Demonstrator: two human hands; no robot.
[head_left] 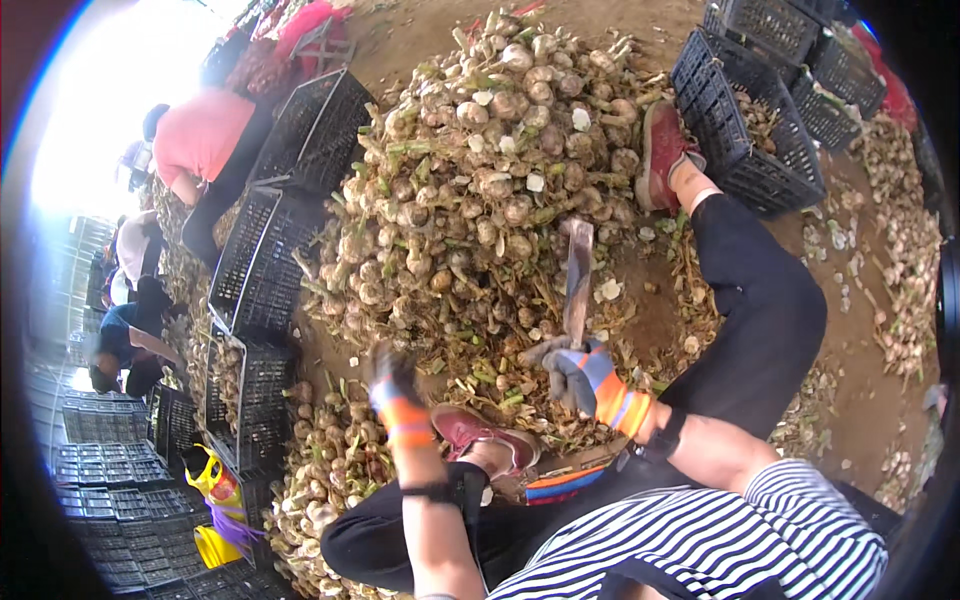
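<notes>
Knife (578,280) sits in the right hand (585,378), fingers wrapped tight round the handle, blade pointing up and away toward the garlic pile (480,170). Blade tip reaches the pile's near edge, just beside the loose stalks. Left hand (395,385) hovers low at the pile's near-left edge, gloved; blurred, so I cannot tell how far open it is or whether it has a bulb. Both gloves are grey with orange cuffs.

Judgement on doing this well: keep the blade edge turned away from the left hand, bring one bulb at a time off the pile, and cut with the stalk held clear of the fingers. The outstretched leg lies right of the pile, so the swing should stay on the pile side of it.

Counts: one knife, two gloved hands, two red shoes (662,150) — one against the pile's right side, one (470,430) below the pile near the left hand. Bulbs too many to count. Black crates (745,115): roughly four right of the pile, about four left of it (255,265), exact number unclear. At least three other people left of the pile, beyond the crates.
</notes>
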